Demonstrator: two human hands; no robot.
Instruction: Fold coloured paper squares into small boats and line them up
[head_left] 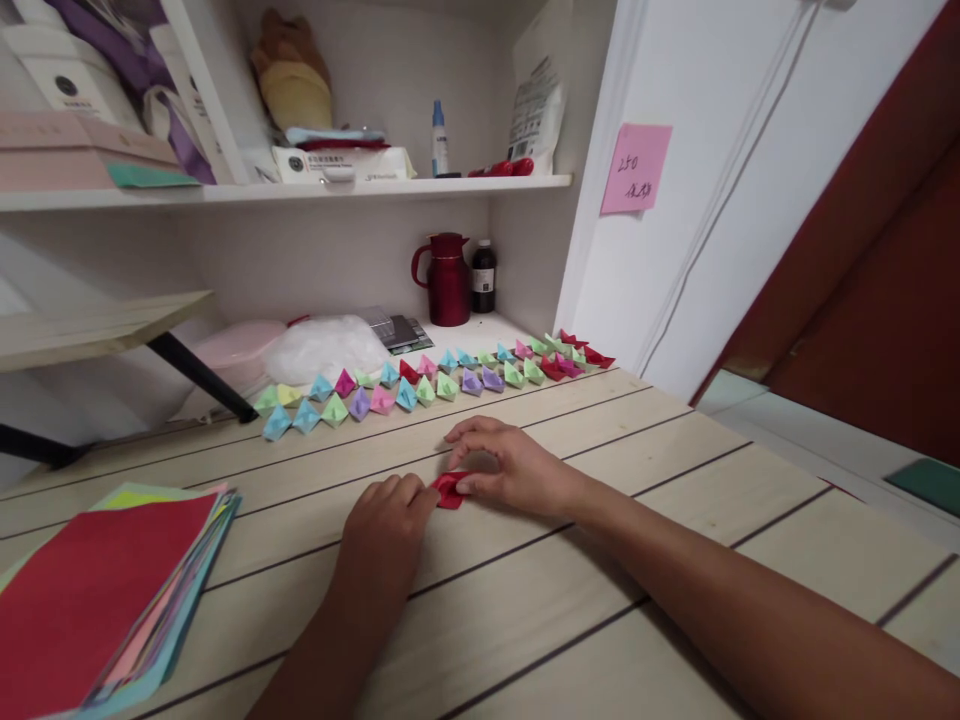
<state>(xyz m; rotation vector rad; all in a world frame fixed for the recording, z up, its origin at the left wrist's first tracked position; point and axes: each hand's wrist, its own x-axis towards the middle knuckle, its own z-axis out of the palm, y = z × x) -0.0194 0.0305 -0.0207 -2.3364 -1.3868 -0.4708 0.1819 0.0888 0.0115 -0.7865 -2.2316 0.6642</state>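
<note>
A small piece of folded red paper (450, 490) lies on the wooden slatted table between my two hands. My left hand (386, 515) is closed, its curled fingers and thumb gripping the paper's left edge. From the right, my right hand (514, 465) reaches in with its thumb touching the paper's right side. The other fingers of that hand arch beyond the paper, apart from the thumb. Farther back stand two uneven rows of small folded paper boats (406, 397) in blue, green, pink, purple, yellow and red.
A stack of coloured paper sheets (105, 590), red on top, lies at left. Behind the boats are a clear plastic bag (326, 347), a dark red jug (448, 283) and a dark bottle (484, 278). A raised wooden stand (97, 330) with black legs is at left.
</note>
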